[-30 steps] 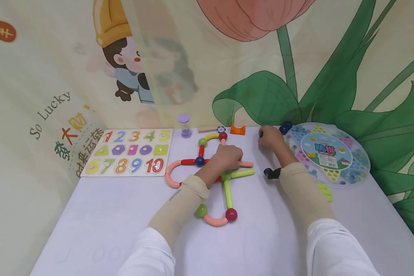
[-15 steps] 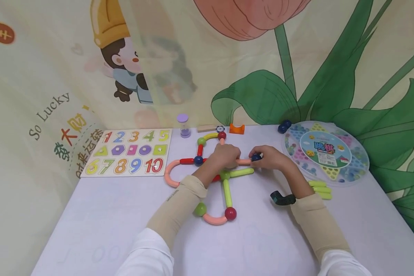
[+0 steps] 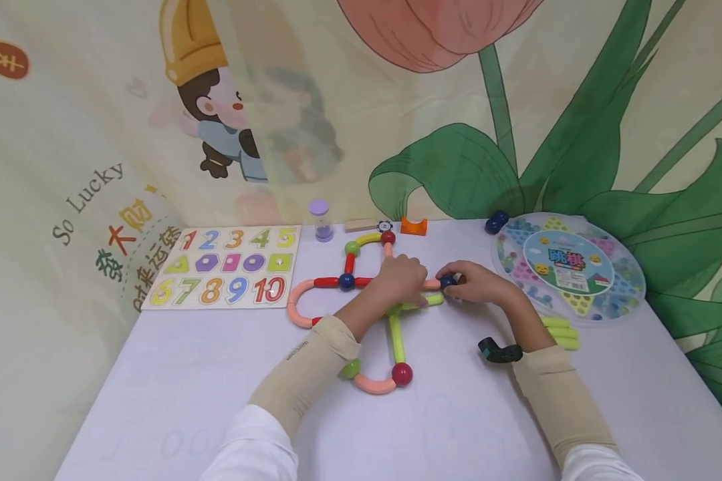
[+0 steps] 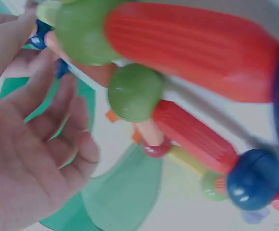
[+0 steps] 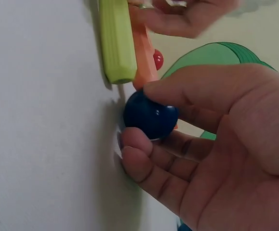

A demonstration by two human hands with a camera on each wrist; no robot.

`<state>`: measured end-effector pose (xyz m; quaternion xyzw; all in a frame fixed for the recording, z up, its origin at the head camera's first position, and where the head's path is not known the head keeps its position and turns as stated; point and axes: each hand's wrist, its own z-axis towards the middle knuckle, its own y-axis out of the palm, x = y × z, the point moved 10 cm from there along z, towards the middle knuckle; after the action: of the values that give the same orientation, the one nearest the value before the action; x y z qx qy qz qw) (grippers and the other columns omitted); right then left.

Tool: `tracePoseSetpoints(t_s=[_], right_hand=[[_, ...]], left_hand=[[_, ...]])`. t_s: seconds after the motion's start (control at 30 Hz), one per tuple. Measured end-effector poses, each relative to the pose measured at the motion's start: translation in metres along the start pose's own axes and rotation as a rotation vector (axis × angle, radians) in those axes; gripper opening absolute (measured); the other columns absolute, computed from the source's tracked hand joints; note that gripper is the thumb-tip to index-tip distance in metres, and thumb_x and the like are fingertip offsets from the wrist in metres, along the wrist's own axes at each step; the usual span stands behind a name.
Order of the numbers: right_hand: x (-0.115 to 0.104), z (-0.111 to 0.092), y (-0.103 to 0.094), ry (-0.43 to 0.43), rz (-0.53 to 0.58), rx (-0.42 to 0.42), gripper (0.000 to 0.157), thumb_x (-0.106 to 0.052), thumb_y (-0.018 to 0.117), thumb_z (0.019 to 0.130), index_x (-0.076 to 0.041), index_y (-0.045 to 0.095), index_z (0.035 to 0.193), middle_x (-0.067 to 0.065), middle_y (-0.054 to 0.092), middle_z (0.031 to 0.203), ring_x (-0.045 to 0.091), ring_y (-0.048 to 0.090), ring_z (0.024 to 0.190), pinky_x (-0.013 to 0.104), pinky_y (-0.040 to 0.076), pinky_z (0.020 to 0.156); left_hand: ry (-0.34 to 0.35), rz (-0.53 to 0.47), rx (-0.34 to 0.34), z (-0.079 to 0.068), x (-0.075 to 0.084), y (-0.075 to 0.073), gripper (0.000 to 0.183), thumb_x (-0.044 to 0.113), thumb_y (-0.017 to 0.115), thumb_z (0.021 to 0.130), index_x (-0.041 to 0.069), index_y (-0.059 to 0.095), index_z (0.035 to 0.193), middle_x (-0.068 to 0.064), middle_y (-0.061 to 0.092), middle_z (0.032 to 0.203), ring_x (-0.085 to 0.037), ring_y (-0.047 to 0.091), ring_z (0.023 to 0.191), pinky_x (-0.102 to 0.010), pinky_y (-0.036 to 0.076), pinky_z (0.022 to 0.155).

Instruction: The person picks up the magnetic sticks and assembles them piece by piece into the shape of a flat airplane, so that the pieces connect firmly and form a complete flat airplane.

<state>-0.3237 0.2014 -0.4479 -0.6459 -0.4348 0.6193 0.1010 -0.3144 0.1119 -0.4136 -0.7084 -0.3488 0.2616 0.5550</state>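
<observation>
My right hand (image 3: 478, 284) pinches a dark blue ball (image 5: 146, 115) between thumb and fingers, right at the end of a straight pink rod (image 5: 143, 53). Farther along that rod, my left hand (image 3: 400, 277) holds it with thumb and fingertips. A lime rod (image 5: 117, 43) lies close alongside the pink one. Both rods are at the right side of a flat figure of magnetic rods and balls, whose green ball (image 4: 134, 91), red rod (image 4: 197, 137) and blue ball (image 3: 345, 281) show beside my left hand. The left hand and forearm hide part of the figure in the head view.
At the left lies a number puzzle board (image 3: 222, 267). A sand timer (image 3: 321, 220) and an orange piece (image 3: 414, 226) stand at the back. To the right are spare blue balls (image 3: 497, 222), a round board-game box (image 3: 602, 294) and several lime rods (image 3: 562, 333).
My right hand has come from the back right toward the front left with the blue ball, up to the pink rod's end. My left hand has shifted slightly right along the rod.
</observation>
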Motion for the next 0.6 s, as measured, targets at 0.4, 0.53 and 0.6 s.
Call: tracePoseSetpoints(t_s=[0.4, 0.53, 0.6], right_hand=[[0.005, -0.002, -0.0031, 0.002, 0.026, -0.019, 0.035, -0.013, 0.065, 0.082, -0.007, 0.057, 0.115, 0.012, 0.055, 0.107, 0.023, 0.052, 0.078, 0.029, 0.049, 0.064], [0.0057, -0.0006, -0.0029, 0.001, 0.029, -0.016, 0.034, -0.013, 0.066, 0.082, -0.007, 0.058, 0.115, 0.013, 0.055, 0.107, 0.024, 0.052, 0.079, 0.03, 0.05, 0.064], [0.0058, -0.0001, -0.0026, 0.003, 0.026, -0.012, 0.035, -0.012, 0.066, 0.081, -0.007, 0.058, 0.114, 0.013, 0.055, 0.106, 0.024, 0.053, 0.077, 0.03, 0.05, 0.063]], left_hand=[[-0.055, -0.04, -0.078, -0.0013, 0.0023, 0.01, 0.035, 0.04, 0.066, 0.079, 0.015, 0.06, 0.102, 0.002, 0.056, 0.074, -0.016, 0.05, 0.068, -0.024, 0.039, 0.053], [-0.067, -0.055, -0.083, -0.0019, 0.0003, 0.0105, 0.035, 0.041, 0.065, 0.079, 0.015, 0.061, 0.103, 0.002, 0.056, 0.073, -0.015, 0.05, 0.066, -0.024, 0.039, 0.051], [-0.065, -0.055, -0.079, -0.0016, -0.0001, 0.0106, 0.034, 0.04, 0.065, 0.079, 0.015, 0.061, 0.102, 0.002, 0.056, 0.072, -0.015, 0.05, 0.066, -0.024, 0.039, 0.051]])
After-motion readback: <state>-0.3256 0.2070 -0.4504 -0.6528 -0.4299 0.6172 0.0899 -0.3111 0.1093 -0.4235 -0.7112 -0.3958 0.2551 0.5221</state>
